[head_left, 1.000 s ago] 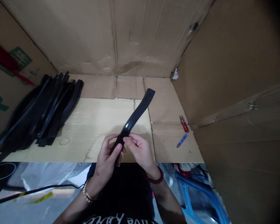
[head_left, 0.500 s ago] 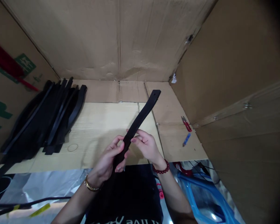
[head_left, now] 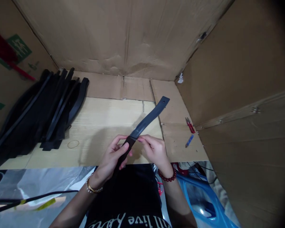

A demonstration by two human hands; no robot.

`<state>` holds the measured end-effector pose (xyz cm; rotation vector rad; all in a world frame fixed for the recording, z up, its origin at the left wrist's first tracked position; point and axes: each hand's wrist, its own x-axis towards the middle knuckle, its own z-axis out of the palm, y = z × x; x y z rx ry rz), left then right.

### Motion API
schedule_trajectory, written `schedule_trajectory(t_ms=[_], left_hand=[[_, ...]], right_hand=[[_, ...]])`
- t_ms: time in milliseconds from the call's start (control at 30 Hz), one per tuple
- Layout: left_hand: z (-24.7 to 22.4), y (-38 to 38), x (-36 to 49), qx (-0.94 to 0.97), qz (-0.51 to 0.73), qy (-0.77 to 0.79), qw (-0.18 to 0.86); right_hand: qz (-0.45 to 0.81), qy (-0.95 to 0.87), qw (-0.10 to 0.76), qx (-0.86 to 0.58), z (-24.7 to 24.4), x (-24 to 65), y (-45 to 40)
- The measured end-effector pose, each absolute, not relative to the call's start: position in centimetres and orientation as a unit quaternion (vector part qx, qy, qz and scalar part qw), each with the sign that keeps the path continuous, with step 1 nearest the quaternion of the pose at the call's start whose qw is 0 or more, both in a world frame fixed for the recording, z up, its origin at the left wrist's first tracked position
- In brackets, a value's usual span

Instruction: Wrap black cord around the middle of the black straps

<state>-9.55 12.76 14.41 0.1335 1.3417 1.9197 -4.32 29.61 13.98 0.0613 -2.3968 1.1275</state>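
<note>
A long, slightly curved black strip (head_left: 148, 120) slants up and to the right over the table, with a small hole near its far end. My left hand (head_left: 115, 152) is wrapped round its lower part, thumb on top. At the strip's right edge, about mid-length, my right hand (head_left: 154, 148) is closed in a pinch; the fingertips touch the edge there. The upper part of the strip looks shiny grey, the part by my left thumb darker. Its lower end is lost against the dark shirt.
A pile of similar black strips (head_left: 49, 110) lies at the left. Near it is a rubber band (head_left: 73, 144). Red-handled thread snips (head_left: 190, 125) and a blue pen-like object (head_left: 189, 141) lie at the right. Cardboard walls (head_left: 239, 79) enclose the table. A blue plastic frame (head_left: 204, 196) is below the front edge.
The strip has tilted so its upper face catches light, and its far end is lower and further right. My right hand has shifted slightly right, its fingers closed tighter at the edge. The view has moved slightly.
</note>
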Motion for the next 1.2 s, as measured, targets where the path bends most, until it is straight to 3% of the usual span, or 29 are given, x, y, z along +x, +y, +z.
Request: schedule_trajectory(t_ms=[333, 500, 633, 767, 900, 1033, 1100, 1200], left_hand=[[14.0, 13.7, -8.8, 0.045, 0.777, 0.503, 0.374], [14.0, 13.6, -9.3, 0.073, 0.777, 0.39, 0.489], [12.8, 13.5, -9.5, 0.083, 0.763, 0.226, 0.6], [11.6, 13.5, -9.4, 0.082, 0.763, 0.141, 0.625], [12.8, 13.8, -9.0, 0.101, 0.781, 0.367, 0.495], [14.4, 13.9, -8.8, 0.105, 0.675, 0.671, 0.287], [14.7, 13.9, -8.7, 0.096, 0.651, 0.71, 0.25], [14.9, 13.9, -8.5, 0.051, 0.69, 0.665, 0.282]], right_hand=[[0.633, -0.761, 0.135, -0.047, 11.8, -4.4, 29.4], [0.719, -0.687, 0.092, -0.052, 10.8, -4.9, 30.1], [0.789, -0.614, 0.016, 0.026, 11.1, -5.3, 30.4], [0.788, -0.616, 0.006, 0.02, 12.6, -5.5, 30.1], [0.782, -0.622, -0.008, -0.045, 13.9, -5.1, 29.2], [0.712, -0.695, 0.025, -0.097, 14.2, -4.5, 28.4], [0.674, -0.73, 0.039, -0.109, 14.2, -4.5, 28.3], [0.687, -0.72, 0.023, -0.093, 14.5, -4.7, 28.4]])
